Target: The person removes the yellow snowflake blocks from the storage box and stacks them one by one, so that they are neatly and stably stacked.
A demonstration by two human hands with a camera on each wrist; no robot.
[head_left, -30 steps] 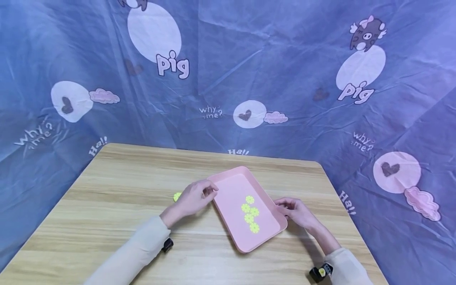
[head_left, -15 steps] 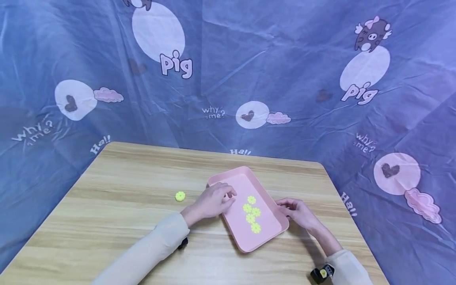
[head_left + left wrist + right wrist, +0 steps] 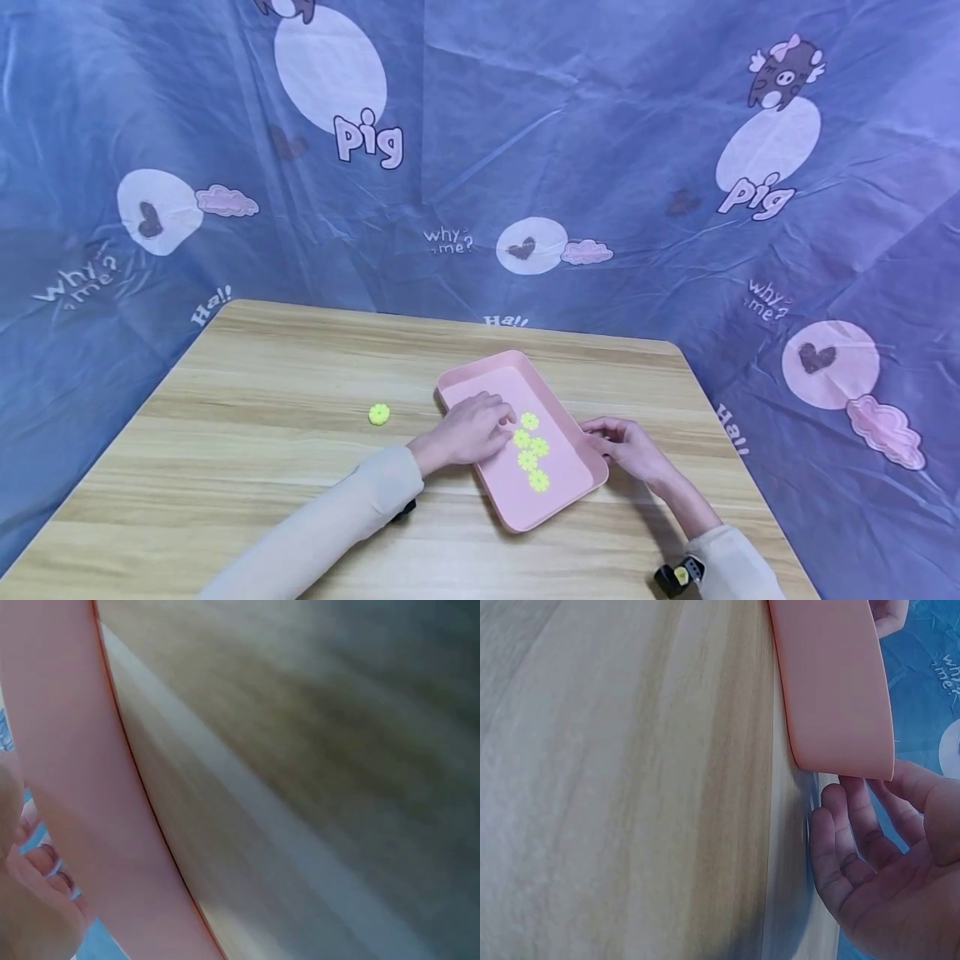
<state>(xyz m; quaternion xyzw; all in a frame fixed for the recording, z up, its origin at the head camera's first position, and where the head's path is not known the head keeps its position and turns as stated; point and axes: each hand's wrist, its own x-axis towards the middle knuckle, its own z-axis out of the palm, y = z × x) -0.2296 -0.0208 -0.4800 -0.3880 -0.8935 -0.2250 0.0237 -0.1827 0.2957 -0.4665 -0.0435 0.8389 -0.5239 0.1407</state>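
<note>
A pink rectangular tray [image 3: 517,508] lies aslant on the table. Inside it are several flat, yellow-green flower-shaped pieces [image 3: 538,481]. My left hand [image 3: 471,429] reaches over the tray's left rim, its loosely bent fingertips beside the leftmost flower-shaped piece [image 3: 521,438]. Whether they touch it is unclear, and nothing shows between them. At the tray's right wall, my right hand [image 3: 633,454] holds the rim between thumb and fingers. The right wrist view has this hand [image 3: 885,855] at the tray's end [image 3: 836,697]. Another flower-shaped piece [image 3: 379,414] lies on the table, left of the tray.
The wood-grain table [image 3: 247,433] extends to both sides of the tray. Behind and beside it hangs a blue cloth [image 3: 465,150] printed with pigs and words. A small black camera [image 3: 671,577] is worn at the right wrist.
My left hand has moved right from beside the lone flower-shaped piece, over the rim and into the tray. That piece is now fully visible. My right hand stays at the tray.
</note>
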